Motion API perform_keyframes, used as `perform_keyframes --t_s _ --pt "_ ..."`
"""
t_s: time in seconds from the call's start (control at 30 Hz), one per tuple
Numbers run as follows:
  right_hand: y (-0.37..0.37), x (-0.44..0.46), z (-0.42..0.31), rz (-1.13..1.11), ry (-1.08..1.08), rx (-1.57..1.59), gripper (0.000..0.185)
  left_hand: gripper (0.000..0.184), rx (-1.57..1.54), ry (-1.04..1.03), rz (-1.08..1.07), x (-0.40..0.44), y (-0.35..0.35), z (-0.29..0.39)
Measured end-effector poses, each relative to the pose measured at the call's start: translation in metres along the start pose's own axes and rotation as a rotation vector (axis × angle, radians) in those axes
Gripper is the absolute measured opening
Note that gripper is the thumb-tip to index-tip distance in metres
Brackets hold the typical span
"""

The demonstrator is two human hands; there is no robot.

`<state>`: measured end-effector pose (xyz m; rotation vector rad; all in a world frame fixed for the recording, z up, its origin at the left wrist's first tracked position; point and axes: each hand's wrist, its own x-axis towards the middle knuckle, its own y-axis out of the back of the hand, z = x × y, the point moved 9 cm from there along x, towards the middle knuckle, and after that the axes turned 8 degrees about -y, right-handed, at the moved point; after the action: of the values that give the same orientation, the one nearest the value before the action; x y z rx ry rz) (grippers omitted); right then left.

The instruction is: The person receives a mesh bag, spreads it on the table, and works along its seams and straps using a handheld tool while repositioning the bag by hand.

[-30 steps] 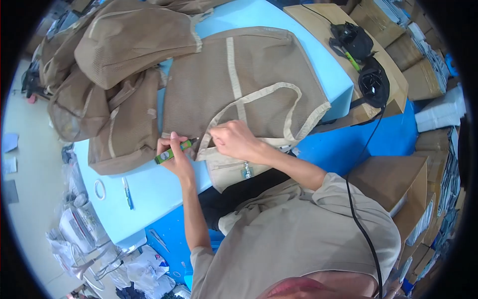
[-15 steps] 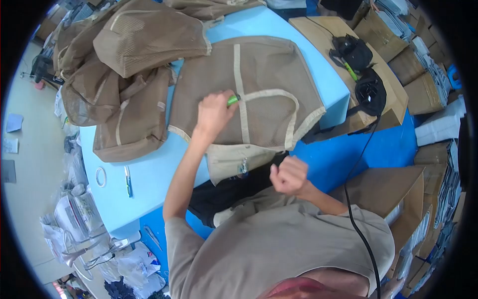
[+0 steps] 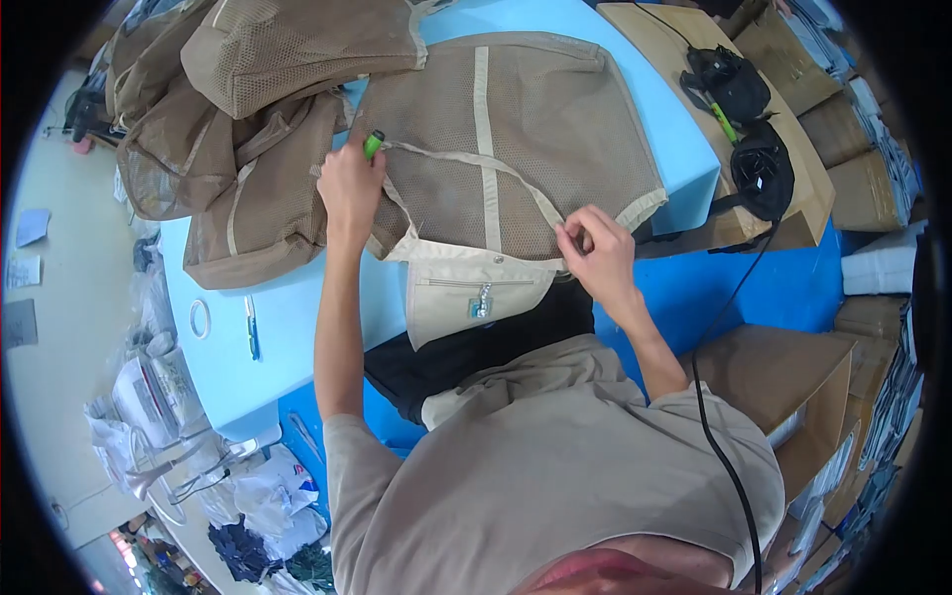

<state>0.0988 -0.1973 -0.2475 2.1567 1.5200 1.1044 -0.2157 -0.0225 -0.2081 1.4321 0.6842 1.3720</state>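
Observation:
A brown mesh bag (image 3: 426, 109) with cream trim lies spread on the table in front of me. My left hand (image 3: 351, 193) is closed around a small green tool with a dark end (image 3: 373, 145), over the bag's left side. Its blade or tip, if any, is hidden. A cream strap (image 3: 466, 157) arcs from beside that hand across the mesh to my right hand (image 3: 601, 248). There my right thumb and fingers pinch the strap near the bag's lower right edge. Below hangs a cream flap (image 3: 446, 297) with a zip and a small tag.
More brown mesh bags (image 3: 288, 59) are heaped on the left of the light blue table (image 3: 288, 387). A tape ring (image 3: 199, 319) and a blue pen-like tool (image 3: 252, 327) lie at its left. Black gear (image 3: 729, 79) sits on cardboard at right, and a black cable (image 3: 709, 426) hangs nearby.
My left hand has moved left and up with the green tool. My right hand has risen from near my body to pinch the strap, which now stretches leftward across the mesh.

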Motion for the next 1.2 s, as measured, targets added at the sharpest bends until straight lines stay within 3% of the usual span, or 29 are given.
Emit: perform_keyframes --t_s 0.13,0.27,0.33,0.43,0.5,0.6,0.63,0.67,0.87,1.03,1.2 --pt "-0.006 0.004 0.018 0.004 -0.099 0.155 0.022 0.024 -0.059 -0.044 0.066 -0.016 -0.002 0.008" --pt "-0.006 0.003 0.025 0.060 -0.114 0.153 0.024 0.030 -0.392 -0.004 0.035 -0.013 0.032 0.064" --pt "-0.007 0.006 0.026 0.054 -0.142 0.153 0.026 0.028 -0.705 0.010 -0.125 -0.020 0.031 0.116" --pt "-0.009 0.009 0.031 -0.042 -0.226 0.148 0.026 0.028 -0.765 -0.085 -0.196 -0.028 -0.004 0.151" --pt "-0.007 0.006 0.038 -0.089 -0.296 0.252 0.025 0.029 -0.721 -0.424 -0.315 -0.040 -0.031 0.204" --pt "0.003 -0.006 0.051 -0.136 -0.391 0.379 0.020 0.031 -0.645 -0.432 -0.434 -0.042 -0.054 0.200" --pt "0.016 -0.008 0.043 -0.075 -0.263 0.304 0.018 0.031 -0.646 -0.437 -0.444 -0.042 -0.057 0.198" --pt "0.027 -0.013 0.031 -0.022 -0.135 0.230 0.017 0.031 -0.581 -0.427 -0.396 -0.040 -0.052 0.193" --pt "0.029 -0.034 0.029 -0.075 -0.170 0.259 0.016 0.031 -0.431 -0.350 -0.262 -0.032 -0.046 0.164" --pt "0.030 -0.018 0.023 0.082 -0.125 0.161 0.013 0.028 -0.353 -0.245 -0.132 -0.022 -0.026 0.142" --pt "0.024 0.001 0.004 0.081 -0.049 0.018 0.020 0.026 -0.340 -0.207 -0.042 -0.019 -0.022 0.127"
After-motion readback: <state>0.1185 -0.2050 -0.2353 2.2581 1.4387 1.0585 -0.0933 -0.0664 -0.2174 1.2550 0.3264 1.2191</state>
